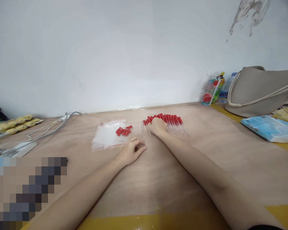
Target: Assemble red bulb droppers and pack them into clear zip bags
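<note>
"Where do you have the hands?"

"My right hand point(157, 126) is down at the row of red-capped tubes point(174, 120), toward its left end, with caps showing on both sides of it. My left hand point(132, 151) rests on the worktop point(144, 188), just in front of the thin bare tubes point(137, 128)."

"And the fingers?"

"On the left, loosely curled, with a gap between thumb and forefinger; I see nothing in them. On the right, the hand hides the tips, so I can't tell whether they grip a tube."

"How do you work that spot well?"

"Lightly. The stems look slender and could roll or crack, so I'd handle each tube by its cap, line it up parallel with its neighbours, and lift the wrist clear of the row."

"And the left?"

"Low and slow, I'd say: the loose red caps point(123, 131) lie heaped on the clear bags point(104, 138) nearby, and a careless knuckle could scatter them."
</note>
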Demonstrator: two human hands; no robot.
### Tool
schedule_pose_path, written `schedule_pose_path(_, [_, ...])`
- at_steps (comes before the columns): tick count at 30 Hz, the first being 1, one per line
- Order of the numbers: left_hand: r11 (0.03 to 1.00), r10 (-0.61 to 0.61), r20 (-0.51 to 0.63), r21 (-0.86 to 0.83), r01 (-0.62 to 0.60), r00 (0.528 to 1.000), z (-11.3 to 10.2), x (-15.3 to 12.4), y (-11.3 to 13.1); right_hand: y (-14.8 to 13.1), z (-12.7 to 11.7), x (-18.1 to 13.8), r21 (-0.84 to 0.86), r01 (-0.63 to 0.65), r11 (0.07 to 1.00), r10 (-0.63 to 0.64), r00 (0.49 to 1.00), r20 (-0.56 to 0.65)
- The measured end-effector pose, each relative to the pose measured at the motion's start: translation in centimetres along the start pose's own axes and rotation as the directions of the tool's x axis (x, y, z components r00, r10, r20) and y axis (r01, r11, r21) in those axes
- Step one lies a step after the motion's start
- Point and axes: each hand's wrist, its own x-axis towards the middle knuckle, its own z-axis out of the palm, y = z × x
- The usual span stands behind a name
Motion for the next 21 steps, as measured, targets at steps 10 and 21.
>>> schedule_pose_path(10, [1.000,0.022,-0.003,-0.001,-0.022,1.000,0.1,0.0,-0.3,-0.7,1.2,-1.2,-0.031,0.195,0.980,-0.195,0.981,0.028])
schedule_pose_path(21, [0.984,0.031,-0.172,0.177,0.000,0.985,-1.1,0.8,-1.2,-0.4,0.5,-3.2,-0.043,0.364,0.930,-0.361,0.930,0.077])
